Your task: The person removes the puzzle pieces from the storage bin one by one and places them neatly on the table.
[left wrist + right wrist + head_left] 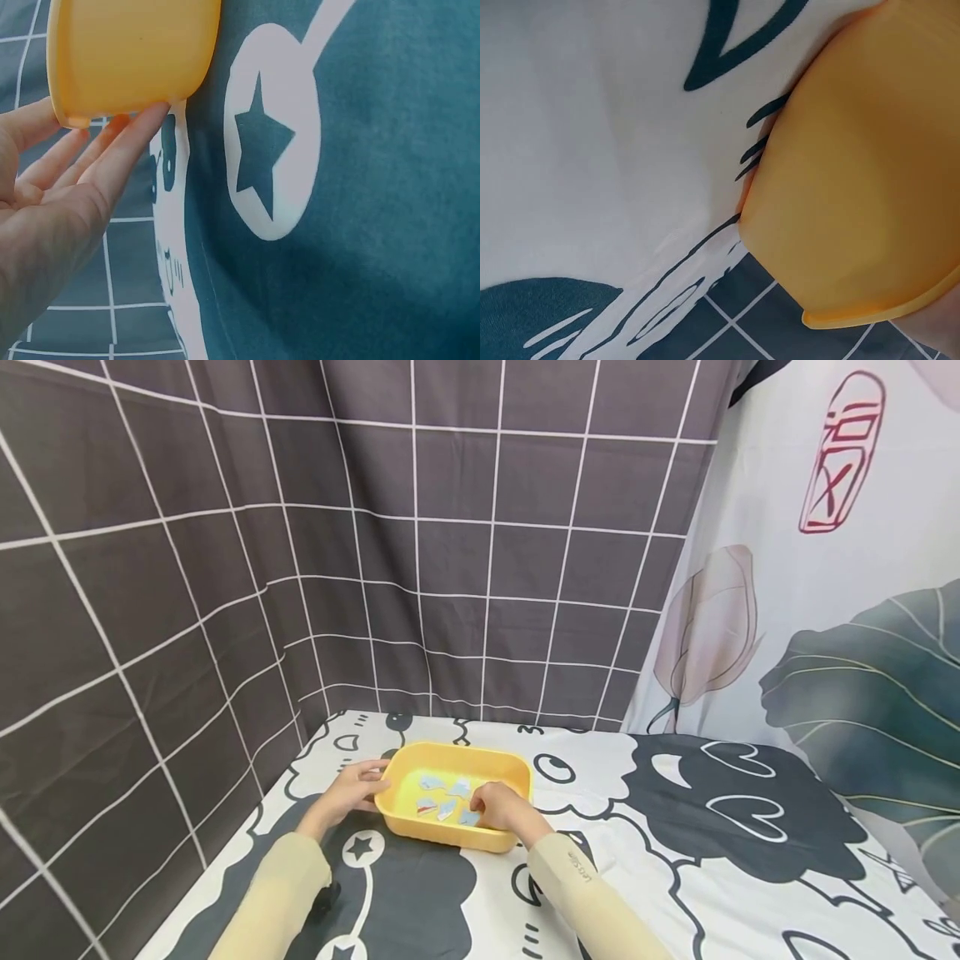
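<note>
A yellow plastic basin (420,832) with rounded corners sits on the patterned cloth in the head view. Inside it lie several small, flat, light-blue pieces (431,782) with irregular edges, one marked with red (426,806). My left hand (351,795) touches the basin's left end with straight fingers; in the left wrist view those fingers (124,146) rest against the wall and rim. My right hand (504,810) reaches over the right side into the basin, fingers bent down beside a light-blue piece (469,817). Its fingertips are too small to tell whether they pinch it. The right wrist view shows mainly the basin's outer wall (855,187).
A cloth with black-and-white cartoon figures (675,893) covers the surface under the basin. Dark grid-patterned curtain (450,560) hangs behind and at the left. At the right hangs a white curtain (750,510) with a flower and leaf print.
</note>
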`<state>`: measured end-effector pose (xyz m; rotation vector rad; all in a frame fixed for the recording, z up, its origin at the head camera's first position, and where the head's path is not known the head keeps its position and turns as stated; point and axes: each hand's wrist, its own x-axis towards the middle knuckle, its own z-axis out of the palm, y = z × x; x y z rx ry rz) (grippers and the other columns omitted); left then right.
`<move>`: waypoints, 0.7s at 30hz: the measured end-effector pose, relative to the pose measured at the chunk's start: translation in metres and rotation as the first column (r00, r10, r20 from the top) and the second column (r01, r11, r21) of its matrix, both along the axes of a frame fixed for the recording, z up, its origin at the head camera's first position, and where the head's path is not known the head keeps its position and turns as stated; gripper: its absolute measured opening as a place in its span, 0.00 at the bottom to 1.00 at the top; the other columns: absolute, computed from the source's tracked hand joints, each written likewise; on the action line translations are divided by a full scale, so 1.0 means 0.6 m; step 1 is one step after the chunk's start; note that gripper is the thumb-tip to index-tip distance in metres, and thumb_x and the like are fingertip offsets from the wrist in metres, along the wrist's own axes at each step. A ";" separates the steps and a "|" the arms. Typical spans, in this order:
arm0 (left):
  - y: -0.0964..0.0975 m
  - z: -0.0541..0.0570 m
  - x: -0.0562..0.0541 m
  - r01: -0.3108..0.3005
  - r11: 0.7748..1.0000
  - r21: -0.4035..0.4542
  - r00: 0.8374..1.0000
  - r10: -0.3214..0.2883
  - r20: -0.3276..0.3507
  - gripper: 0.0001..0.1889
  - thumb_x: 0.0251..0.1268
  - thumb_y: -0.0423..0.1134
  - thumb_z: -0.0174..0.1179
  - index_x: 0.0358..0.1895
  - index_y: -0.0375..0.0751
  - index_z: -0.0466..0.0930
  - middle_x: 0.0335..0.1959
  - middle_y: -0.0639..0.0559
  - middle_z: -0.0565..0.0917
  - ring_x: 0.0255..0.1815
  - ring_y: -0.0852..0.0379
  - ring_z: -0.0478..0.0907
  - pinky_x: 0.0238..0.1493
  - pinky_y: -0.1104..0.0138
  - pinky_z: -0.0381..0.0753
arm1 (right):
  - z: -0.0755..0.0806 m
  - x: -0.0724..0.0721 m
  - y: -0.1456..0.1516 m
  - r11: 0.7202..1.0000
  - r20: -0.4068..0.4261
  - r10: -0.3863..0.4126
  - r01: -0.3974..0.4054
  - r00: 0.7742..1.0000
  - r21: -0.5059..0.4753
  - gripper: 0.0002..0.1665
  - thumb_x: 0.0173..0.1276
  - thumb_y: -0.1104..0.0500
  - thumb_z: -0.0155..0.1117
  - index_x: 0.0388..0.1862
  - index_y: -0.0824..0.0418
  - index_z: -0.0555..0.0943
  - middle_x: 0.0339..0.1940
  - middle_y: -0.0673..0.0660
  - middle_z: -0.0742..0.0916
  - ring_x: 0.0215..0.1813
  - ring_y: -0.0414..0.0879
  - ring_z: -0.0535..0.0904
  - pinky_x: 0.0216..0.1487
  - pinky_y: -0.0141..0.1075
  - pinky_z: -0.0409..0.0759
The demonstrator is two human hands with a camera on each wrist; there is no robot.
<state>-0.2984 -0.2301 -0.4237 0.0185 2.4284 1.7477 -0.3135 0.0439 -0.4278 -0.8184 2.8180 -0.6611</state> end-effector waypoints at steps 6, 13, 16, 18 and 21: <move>-0.003 -0.004 0.001 0.008 1.000 0.029 1.000 -0.009 0.028 0.29 0.70 0.33 0.54 0.71 0.28 0.61 0.63 0.23 0.71 0.46 0.47 0.85 0.44 0.56 0.89 | -0.005 0.000 0.000 1.000 0.001 -0.009 0.009 1.000 0.009 0.09 0.52 0.72 0.70 0.33 0.64 0.84 0.27 0.53 0.82 0.33 0.43 0.72 0.39 0.33 0.76; -0.010 -0.011 0.003 0.049 0.997 0.067 0.999 -0.050 0.018 0.31 0.72 0.37 0.54 0.72 0.28 0.58 0.64 0.25 0.72 0.49 0.48 0.84 0.47 0.54 0.88 | -0.003 0.001 0.000 1.000 0.015 -0.003 0.003 1.000 0.011 0.09 0.52 0.72 0.70 0.32 0.63 0.84 0.27 0.51 0.82 0.32 0.41 0.72 0.38 0.31 0.76; -0.013 -0.015 0.002 0.057 0.995 0.082 0.998 -0.058 0.014 0.31 0.72 0.39 0.55 0.72 0.28 0.58 0.64 0.25 0.72 0.51 0.47 0.84 0.47 0.54 0.88 | -0.003 0.002 0.000 1.000 0.026 0.000 0.000 1.000 0.012 0.09 0.52 0.72 0.70 0.32 0.63 0.83 0.26 0.51 0.81 0.32 0.41 0.72 0.38 0.30 0.75; -0.014 -0.017 0.000 0.054 0.994 0.091 0.998 -0.056 0.014 0.31 0.72 0.39 0.55 0.73 0.28 0.58 0.64 0.26 0.73 0.51 0.47 0.84 0.47 0.54 0.88 | -0.002 0.002 -0.001 1.000 0.036 0.000 -0.001 0.999 0.011 0.09 0.53 0.72 0.70 0.32 0.63 0.83 0.26 0.51 0.81 0.32 0.41 0.71 0.37 0.30 0.75; -0.014 -0.020 -0.002 0.045 0.994 0.099 0.999 -0.047 0.016 0.31 0.71 0.39 0.55 0.73 0.29 0.59 0.64 0.27 0.73 0.51 0.49 0.85 0.47 0.55 0.88 | -0.001 0.001 -0.001 1.000 0.048 -0.004 0.003 0.999 0.010 0.09 0.53 0.72 0.70 0.32 0.63 0.83 0.26 0.51 0.81 0.32 0.41 0.71 0.38 0.30 0.75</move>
